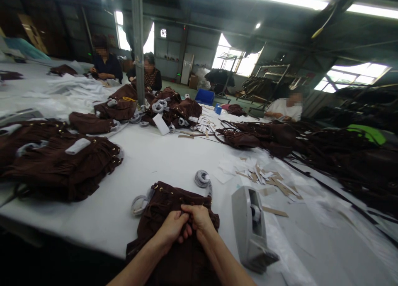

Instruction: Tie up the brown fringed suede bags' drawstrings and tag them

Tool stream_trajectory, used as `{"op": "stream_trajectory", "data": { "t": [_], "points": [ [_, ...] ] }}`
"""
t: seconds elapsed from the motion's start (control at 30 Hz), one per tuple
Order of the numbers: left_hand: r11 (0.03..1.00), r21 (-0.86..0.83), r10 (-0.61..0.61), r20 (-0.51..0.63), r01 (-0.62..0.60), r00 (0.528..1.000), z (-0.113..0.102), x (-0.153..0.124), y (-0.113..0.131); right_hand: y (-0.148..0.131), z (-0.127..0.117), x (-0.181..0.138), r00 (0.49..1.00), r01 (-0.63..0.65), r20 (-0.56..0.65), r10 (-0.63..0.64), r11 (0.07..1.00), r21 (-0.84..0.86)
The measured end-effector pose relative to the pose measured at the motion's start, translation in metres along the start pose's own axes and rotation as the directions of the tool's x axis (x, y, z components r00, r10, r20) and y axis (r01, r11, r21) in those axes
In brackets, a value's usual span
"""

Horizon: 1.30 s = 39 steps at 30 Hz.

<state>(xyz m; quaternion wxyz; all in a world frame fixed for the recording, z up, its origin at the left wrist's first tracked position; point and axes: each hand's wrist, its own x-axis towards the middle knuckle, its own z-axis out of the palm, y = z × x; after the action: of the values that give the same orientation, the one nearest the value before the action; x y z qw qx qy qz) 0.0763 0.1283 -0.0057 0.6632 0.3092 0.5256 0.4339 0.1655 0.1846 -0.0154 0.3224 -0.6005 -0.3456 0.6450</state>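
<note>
A dark brown suede bag (169, 199) with small brass eyelets lies on the white table (161, 153) right in front of me. My left hand (172, 228) and my right hand (199, 218) meet on top of it, both with fingers curled and pinching the brown material near its upper middle. What sits between the fingertips is hidden. Grey wrapped straps (202, 179) curl out from the bag's top, one to the left (138, 204) and one to the right.
A grey tape dispenser (251, 228) stands just right of my hands. Paper and card scraps (264, 176) lie beyond it. Piles of brown bags (56, 161) fill the left, middle (174, 107) and right (342, 153). Three people sit at the far side.
</note>
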Motion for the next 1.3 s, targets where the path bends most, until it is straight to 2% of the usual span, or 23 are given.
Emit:
{"op": "stream_trajectory", "data": {
  "t": [0.13, 0.27, 0.33, 0.43, 0.53, 0.73, 0.83, 0.9, 1.03, 1.17, 1.3],
  "points": [
    [0.998, -0.066, -0.004, -0.036, 0.002, 0.999, 0.003, -0.001, -0.004, 0.001, 0.005, 0.002, 0.999, 0.022, -0.049, -0.021, 1.0, 0.013],
    [0.991, -0.132, 0.004, -0.028, -0.008, 1.0, 0.001, -0.004, -0.006, -0.008, 0.003, -0.003, 1.0, 0.011, 0.01, -0.011, 1.0, -0.002],
    [0.976, -0.219, 0.002, 0.024, 0.004, 1.0, -0.004, -0.006, -0.005, -0.014, -0.002, -0.008, 0.998, 0.007, 0.059, -0.007, 1.0, -0.013],
    [0.921, -0.376, -0.042, 0.158, 0.1, 0.986, -0.01, -0.01, -0.003, -0.02, -0.012, -0.014, 0.992, 0.021, 0.121, -0.016, 0.999, -0.04],
    [0.907, -0.396, -0.059, 0.215, 0.142, 0.975, -0.012, -0.014, 0.0, -0.021, -0.024, -0.02, 0.989, 0.066, 0.14, -0.052, 0.993, -0.098],
    [0.932, -0.35, -0.035, 0.175, 0.095, 0.984, -0.004, -0.021, 0.002, -0.012, -0.043, -0.034, 0.973, 0.212, 0.146, -0.181, 0.946, -0.243],
    [0.931, -0.356, -0.042, 0.133, 0.087, 0.99, -0.002, -0.022, 0.0, -0.001, -0.043, -0.041, 0.926, 0.378, 0.131, -0.355, 0.838, -0.395],
    [0.914, -0.393, -0.055, 0.127, 0.101, 0.99, -0.003, -0.022, -0.004, 0.005, -0.041, -0.042, 0.887, 0.439, 0.092, -0.452, 0.767, -0.468],
    [0.894, -0.432, -0.069, 0.125, 0.117, 0.99, -0.004, -0.02, -0.015, 0.013, -0.039, -0.041, 0.867, 0.466, 0.059, -0.495, 0.764, -0.445],
    [0.89, -0.444, -0.081, 0.073, 0.105, 0.994, 0.0, -0.017, -0.022, 0.019, -0.039, -0.041, 0.889, 0.422, 0.042, -0.456, 0.781, -0.46],
    [0.907, -0.408, -0.096, 0.042, 0.104, 0.995, 0.006, -0.017, -0.02, 0.023, -0.038, -0.049, 0.859, 0.436, 0.013, -0.511, 0.718, -0.542]
  ]
}}
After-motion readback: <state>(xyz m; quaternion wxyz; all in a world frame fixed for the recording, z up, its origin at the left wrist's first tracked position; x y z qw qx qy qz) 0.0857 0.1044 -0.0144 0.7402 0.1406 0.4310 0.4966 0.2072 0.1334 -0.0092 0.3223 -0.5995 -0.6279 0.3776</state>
